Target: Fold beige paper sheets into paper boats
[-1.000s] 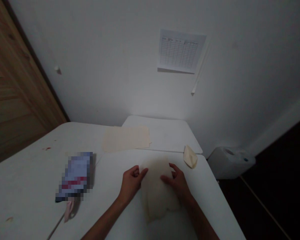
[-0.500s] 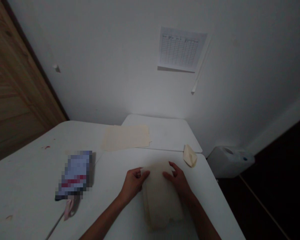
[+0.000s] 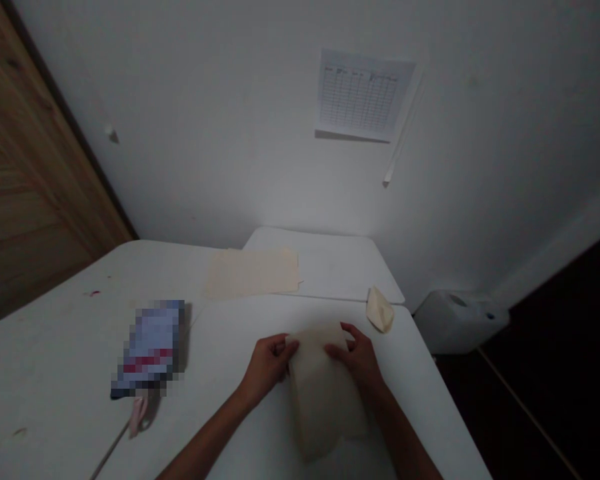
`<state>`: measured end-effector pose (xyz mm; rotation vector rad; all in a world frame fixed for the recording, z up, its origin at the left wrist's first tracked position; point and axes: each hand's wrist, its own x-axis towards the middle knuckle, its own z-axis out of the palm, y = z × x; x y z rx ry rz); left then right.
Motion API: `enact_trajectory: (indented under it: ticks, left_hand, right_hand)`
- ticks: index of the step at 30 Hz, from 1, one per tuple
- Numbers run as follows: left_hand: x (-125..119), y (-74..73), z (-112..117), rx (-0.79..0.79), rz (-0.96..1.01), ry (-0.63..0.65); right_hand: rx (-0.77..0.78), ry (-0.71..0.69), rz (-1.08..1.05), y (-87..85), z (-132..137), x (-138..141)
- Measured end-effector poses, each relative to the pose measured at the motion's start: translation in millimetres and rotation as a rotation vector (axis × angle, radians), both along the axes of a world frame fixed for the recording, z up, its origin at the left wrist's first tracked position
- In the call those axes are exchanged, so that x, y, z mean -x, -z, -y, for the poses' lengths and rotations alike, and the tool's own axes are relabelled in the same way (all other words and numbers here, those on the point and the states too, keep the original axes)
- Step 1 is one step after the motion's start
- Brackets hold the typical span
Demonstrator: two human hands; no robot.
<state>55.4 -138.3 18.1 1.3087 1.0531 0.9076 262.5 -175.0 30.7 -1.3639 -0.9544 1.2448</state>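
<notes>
Between my two hands is a folded sheet of cream paper (image 3: 327, 400), its upper end held and its lower end reaching toward me over the white table. My left hand (image 3: 270, 363) pinches the upper left corner, thumb on top. At the upper right edge, my right hand (image 3: 357, 357) grips the paper with its thumb on top and its index finger stretched past the edge. Beyond my right hand lies a small folded cream paper piece (image 3: 380, 311). Farther back, flat cream sheets (image 3: 253, 273) rest across the tabletop.
On the left of the white table (image 3: 220, 360) lies a blurred-out blue item (image 3: 150, 347) with a pink strap (image 3: 138, 415). A printed chart (image 3: 363, 97) hangs on the wall. A white plastic container (image 3: 460, 320) stands beyond the right edge. A wooden door (image 3: 25, 167) is at left.
The held paper's lower end has shifted slightly, and its left layers lie closer together. Both hands keep nearly the same place and hold.
</notes>
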Motion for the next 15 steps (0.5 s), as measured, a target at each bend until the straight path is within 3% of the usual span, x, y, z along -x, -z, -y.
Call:
enact_trajectory:
  ticks: [6,15]
  left_hand:
    - [1,6.5,-3,0.001,-0.004,-0.067]
    - [2,9.7,-5,0.028,0.009,-0.024]
  right_hand:
    - [-0.01,0.019,0.014,-3.7,0,-1]
    - [0.0,0.008,0.017,-6.8,1,-3]
